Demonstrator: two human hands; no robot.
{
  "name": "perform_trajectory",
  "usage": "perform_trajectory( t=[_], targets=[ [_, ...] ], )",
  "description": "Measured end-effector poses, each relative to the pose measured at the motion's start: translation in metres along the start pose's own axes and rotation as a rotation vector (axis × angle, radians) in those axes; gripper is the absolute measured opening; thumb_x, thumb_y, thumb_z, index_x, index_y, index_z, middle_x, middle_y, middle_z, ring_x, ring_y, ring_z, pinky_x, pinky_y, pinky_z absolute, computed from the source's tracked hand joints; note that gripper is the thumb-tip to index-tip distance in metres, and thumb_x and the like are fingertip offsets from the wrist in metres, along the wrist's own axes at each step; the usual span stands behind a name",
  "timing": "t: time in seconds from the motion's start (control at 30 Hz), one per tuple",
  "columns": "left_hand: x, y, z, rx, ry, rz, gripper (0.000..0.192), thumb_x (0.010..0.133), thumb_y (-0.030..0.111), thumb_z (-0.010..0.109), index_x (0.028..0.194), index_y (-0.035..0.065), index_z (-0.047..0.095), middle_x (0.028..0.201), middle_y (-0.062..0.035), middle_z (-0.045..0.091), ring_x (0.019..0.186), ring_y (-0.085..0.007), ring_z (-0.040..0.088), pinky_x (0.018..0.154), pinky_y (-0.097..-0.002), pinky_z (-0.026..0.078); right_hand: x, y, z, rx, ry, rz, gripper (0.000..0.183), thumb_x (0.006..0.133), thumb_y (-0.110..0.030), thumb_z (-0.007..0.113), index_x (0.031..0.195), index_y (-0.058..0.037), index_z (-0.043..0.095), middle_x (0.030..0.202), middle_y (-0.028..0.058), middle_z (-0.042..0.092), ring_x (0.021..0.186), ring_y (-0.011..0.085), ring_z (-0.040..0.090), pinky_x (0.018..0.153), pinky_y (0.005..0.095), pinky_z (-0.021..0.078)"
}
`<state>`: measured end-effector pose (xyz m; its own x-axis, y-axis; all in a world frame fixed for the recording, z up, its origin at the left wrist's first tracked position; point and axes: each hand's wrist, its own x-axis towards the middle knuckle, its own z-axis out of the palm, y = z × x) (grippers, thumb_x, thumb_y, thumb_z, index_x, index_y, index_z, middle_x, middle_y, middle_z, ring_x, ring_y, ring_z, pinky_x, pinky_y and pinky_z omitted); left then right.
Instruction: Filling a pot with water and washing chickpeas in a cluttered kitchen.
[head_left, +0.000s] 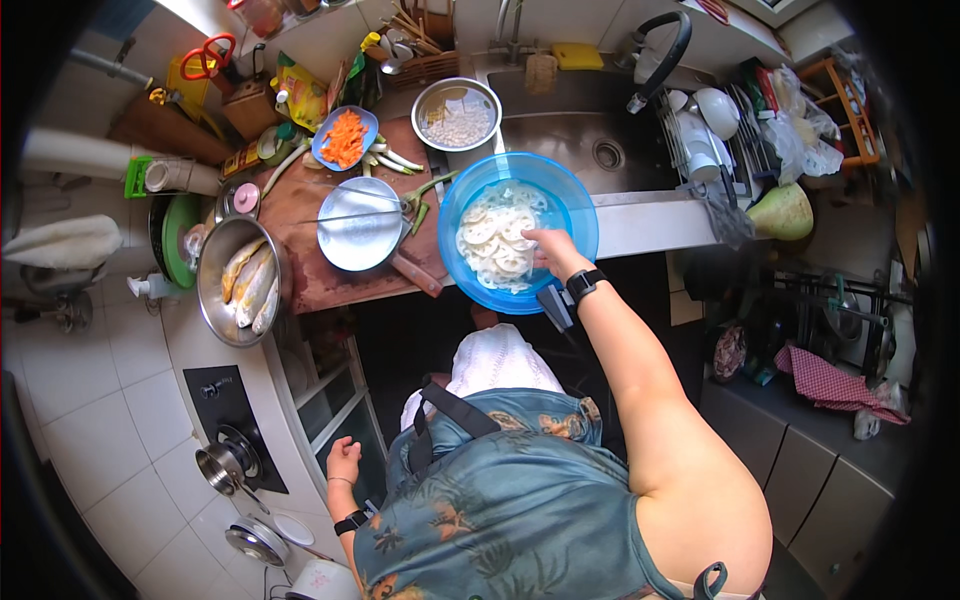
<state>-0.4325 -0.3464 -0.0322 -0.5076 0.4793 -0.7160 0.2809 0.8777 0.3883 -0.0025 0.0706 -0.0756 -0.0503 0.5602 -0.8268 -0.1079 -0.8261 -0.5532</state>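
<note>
My right hand (556, 253) reaches into a blue plastic basin (580, 196), its fingertips at the pile of sliced lotus root (495, 234) in water. Whether the fingers grip a slice is not plain. My left hand (344, 457) hangs low at my side, away from the counter, with loosely bent fingers and nothing visible in it. Left of the basin, a cleaver with a wooden handle (417, 274) lies partly under a pale metal bowl (358, 240). A pair of chopsticks (349, 219) rests across that bowl.
A steel bowl of whole fish (251, 289) stands at the wooden board's (300, 259) left edge. Diced carrot (343, 140) fills a blue dish beside scallions (390, 159). Behind the basin are a steel bowl (456, 84), the sink (555, 139) and a dark faucet (667, 56).
</note>
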Motion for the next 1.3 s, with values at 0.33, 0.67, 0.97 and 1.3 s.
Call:
perform_trajectory(
  t=[0.33,0.67,0.97,1.3],
  targets=[
    [-0.008,0.010,-0.009,0.014,0.010,-0.017,0.034,0.081,0.019,0.063,0.109,0.0025,0.054,0.080,-0.0067,0.063,0.071,-0.0141,0.060,0.068,-0.0276,0.048,-0.048,-0.042,-0.004,-0.767,0.166,-0.503,0.050,0.071,-0.027,0.068,0.112,0.0002,0.056,0.103,0.0210,0.061,0.094,0.0285,0.060,0.081,0.0345,0.0470],
    [0.005,0.029,-0.005,0.161,-0.011,-0.007,0.037,0.080,0.024,0.063,0.109,0.0037,0.055,0.085,-0.0096,0.064,0.078,-0.0201,0.061,0.074,-0.0300,0.048,-0.102,-0.078,-0.017,-0.296,-0.193,-0.613,0.027,0.081,-0.017,0.063,0.103,-0.0022,0.060,0.090,0.0057,0.064,0.084,0.0124,0.060,0.073,0.0254,0.0472],
    [0.006,0.098,-0.009,0.300,0.112,0.188,0.025,0.080,0.029,0.060,0.078,0.0035,0.060,0.076,-0.0185,0.061,0.074,-0.0342,0.059,0.067,-0.0388,0.047,-0.137,-0.082,-0.011,-0.442,-0.120,-0.663,0.028,0.080,-0.019,0.065,0.060,-0.0039,0.053,0.056,-0.0010,0.052,0.053,0.0056,0.048,0.048,0.0209,0.0366],
    [0.058,0.178,-0.013,0.276,0.025,0.449,0.034,0.067,0.019,0.073,0.092,0.0055,0.053,0.091,-0.0142,0.054,0.090,-0.0321,0.055,0.080,-0.0370,0.045,-0.166,-0.051,-0.006,-0.969,0.173,-0.625,0.032,0.073,-0.015,0.067,0.100,0.0001,0.060,0.104,0.0175,0.057,0.099,0.0322,0.055,0.084,0.0365,0.0446]
  ],
)
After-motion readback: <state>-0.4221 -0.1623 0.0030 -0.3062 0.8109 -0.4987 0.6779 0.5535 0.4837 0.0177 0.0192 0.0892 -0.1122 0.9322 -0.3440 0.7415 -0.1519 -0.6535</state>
